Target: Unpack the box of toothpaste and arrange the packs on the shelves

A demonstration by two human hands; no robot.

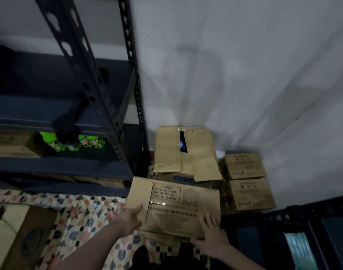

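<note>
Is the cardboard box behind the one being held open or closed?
Open. The rear box has top flaps parted, with a dark gap between them showing something bluish inside. What it contains cannot be told.

A patterned tiled floor (85,209) is carrying several cardboard boxes: one at the lower left (20,236), an open-flapped one (186,152) sitting by the wall, and two smaller ones (244,166) lying beside it in the corner. The dark metal shelf (55,164) is holding green bottles (85,143) and a cardboard carton (11,145).
</note>
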